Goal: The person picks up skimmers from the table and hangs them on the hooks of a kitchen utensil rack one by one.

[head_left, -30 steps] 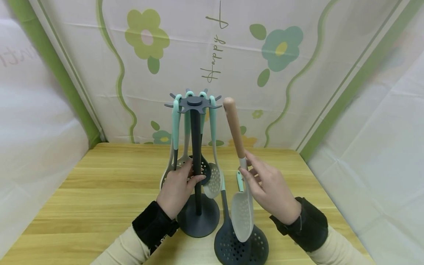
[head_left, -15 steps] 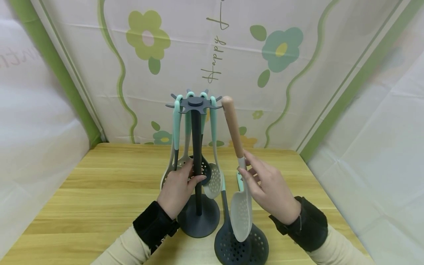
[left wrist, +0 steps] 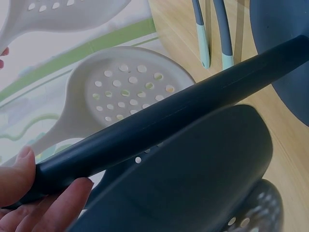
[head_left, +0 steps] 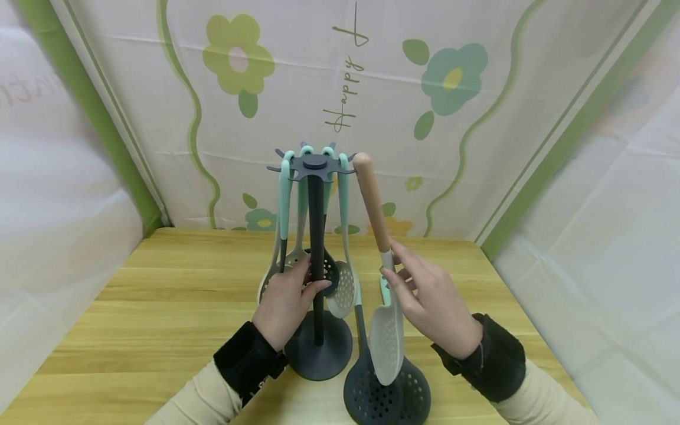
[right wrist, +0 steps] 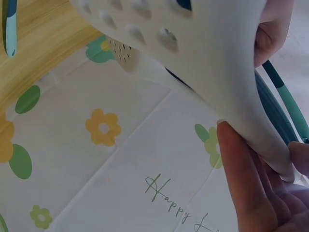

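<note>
My left hand (head_left: 284, 304) grips the dark upright pole (left wrist: 169, 118) of a utensil stand, whose round base (head_left: 319, 354) rests on the table. In the left wrist view, thumb and fingers lie around the pole. My right hand (head_left: 432, 304) pinches a pale slotted spoon (head_left: 386, 345) by its neck, just below the wooden handle (head_left: 373, 203). The spoon hangs head down, and its handle tip overlaps the end of an arm on the stand's top (head_left: 315, 168) in the head view; contact cannot be told. Several mint-handled utensils hang from that top, including a pale skimmer (head_left: 344, 289).
Two dark slotted turners (head_left: 372, 383) with mint handles lie on the wooden table (head_left: 175, 313), right of the base and partly under the held spoon. A printed cloth (head_left: 372, 88) stands upright behind the table, with white cloth walls at both sides.
The spoon's handle tip has moved slightly left, closer to the stand's top. My left hand keeps its grip on the pole.
</note>
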Available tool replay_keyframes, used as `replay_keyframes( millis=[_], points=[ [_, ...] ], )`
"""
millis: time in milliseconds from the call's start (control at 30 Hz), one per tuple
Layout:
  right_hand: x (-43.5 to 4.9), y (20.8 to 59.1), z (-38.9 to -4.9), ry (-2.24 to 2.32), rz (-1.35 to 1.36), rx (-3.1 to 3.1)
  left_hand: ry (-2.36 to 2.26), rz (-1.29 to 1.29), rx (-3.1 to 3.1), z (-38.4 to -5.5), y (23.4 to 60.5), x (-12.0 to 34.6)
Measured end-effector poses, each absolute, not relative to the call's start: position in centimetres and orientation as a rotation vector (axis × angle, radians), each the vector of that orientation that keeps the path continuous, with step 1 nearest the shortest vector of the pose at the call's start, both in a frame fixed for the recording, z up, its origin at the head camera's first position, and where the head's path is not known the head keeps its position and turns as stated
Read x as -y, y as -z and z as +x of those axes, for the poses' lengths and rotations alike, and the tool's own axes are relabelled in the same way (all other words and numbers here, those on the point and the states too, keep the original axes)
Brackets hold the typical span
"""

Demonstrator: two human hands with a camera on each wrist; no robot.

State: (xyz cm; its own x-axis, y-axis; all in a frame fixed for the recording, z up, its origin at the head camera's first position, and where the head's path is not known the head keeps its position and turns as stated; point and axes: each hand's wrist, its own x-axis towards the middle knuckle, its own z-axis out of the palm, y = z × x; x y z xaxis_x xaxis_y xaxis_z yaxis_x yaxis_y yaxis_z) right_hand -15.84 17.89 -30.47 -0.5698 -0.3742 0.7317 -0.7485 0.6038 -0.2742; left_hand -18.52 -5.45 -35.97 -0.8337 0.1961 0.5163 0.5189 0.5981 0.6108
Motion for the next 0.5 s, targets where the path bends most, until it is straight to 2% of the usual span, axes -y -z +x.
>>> replay_keyframes(
  millis=[500],
  points=[
    [-17.84, 30.58, -15.89, -0.765, 0.88, 2.224, 1.108, -0.572, 2.423, -18.42, 36.03, 5.36]
  ],
)
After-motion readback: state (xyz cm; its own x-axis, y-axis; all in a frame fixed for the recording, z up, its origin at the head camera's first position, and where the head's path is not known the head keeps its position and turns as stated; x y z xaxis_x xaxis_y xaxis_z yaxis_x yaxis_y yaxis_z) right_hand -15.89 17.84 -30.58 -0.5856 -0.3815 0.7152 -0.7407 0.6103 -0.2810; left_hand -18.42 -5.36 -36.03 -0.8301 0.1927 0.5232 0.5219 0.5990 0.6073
